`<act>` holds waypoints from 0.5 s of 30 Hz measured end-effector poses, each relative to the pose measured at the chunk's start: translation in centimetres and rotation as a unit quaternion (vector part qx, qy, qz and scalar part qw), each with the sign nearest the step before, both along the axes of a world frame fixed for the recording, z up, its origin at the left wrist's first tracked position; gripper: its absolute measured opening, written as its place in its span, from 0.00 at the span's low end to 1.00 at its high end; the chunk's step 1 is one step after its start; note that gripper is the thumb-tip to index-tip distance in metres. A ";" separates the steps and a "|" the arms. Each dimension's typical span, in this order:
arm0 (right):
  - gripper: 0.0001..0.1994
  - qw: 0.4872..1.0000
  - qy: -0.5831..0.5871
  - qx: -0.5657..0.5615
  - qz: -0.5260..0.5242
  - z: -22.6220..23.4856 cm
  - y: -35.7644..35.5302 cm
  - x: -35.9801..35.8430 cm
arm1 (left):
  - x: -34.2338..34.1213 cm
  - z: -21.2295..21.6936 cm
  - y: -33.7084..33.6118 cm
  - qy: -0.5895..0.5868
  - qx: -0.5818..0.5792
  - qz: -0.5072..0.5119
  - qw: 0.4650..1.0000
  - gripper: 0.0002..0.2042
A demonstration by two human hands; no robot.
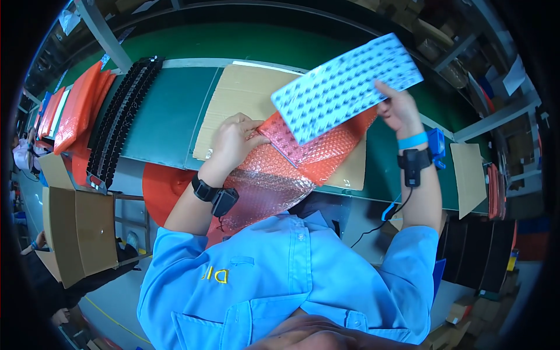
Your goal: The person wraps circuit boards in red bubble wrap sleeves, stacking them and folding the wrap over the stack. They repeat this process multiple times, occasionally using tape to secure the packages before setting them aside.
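My right hand (399, 109) grips the right end of a white rectangular panel (344, 84) with rows of small dark parts on its face. The panel is tilted and slightly blurred, held over red bubble wrap (332, 149). With fingers and thumb closed, my left hand (236, 139) pinches the left edge of the bubble wrap. A flat piece under the film (280, 137) beside those fingers shows a straight dark edge; I cannot make out what it is. The wrap lies across a cardboard sheet (224, 99) and hangs over the table's near edge.
Black slotted racks (131, 111) stand left on the green table (166, 116), with red bubble-wrapped packs (79, 122) beyond them. An open cardboard box (81, 227) is at lower left. A blue device (436, 147) sits beyond my right wrist, near a cardboard piece (469, 181).
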State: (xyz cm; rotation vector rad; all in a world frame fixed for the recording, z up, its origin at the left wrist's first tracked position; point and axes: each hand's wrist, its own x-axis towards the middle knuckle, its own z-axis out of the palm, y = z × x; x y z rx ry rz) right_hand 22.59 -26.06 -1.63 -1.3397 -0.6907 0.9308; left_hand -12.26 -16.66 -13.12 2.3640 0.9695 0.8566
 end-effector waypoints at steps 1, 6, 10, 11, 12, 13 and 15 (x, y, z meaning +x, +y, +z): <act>0.09 0.995 0.077 -0.040 0.051 -1.9 0.3 0.2 | 0.1 0.1 -0.1 0.000 -0.001 -0.002 1.000 0.19; 0.09 0.976 0.124 -0.107 0.141 -6.5 2.0 1.2 | 0.0 0.2 -0.1 0.010 -0.007 -0.003 1.000 0.19; 0.12 0.975 0.061 -0.181 0.116 -6.4 3.2 1.7 | 0.1 0.3 -0.3 0.007 0.009 -0.006 1.000 0.19; 0.14 0.970 -0.019 -0.217 0.112 -6.4 3.5 1.9 | 0.1 0.3 -0.2 0.007 0.009 -0.007 1.000 0.19; 0.16 0.957 -0.098 -0.251 0.107 -6.4 3.7 2.1 | 0.1 0.4 -0.3 0.003 0.006 -0.007 1.000 0.18; 0.18 0.937 -0.177 -0.284 0.101 -6.4 3.8 2.3 | 0.2 0.5 -0.3 -0.002 0.002 -0.006 1.000 0.18; 0.23 0.930 -0.224 -0.271 0.107 -5.4 3.6 0.9 | 0.1 0.3 -0.3 -0.007 -0.003 -0.003 1.000 0.18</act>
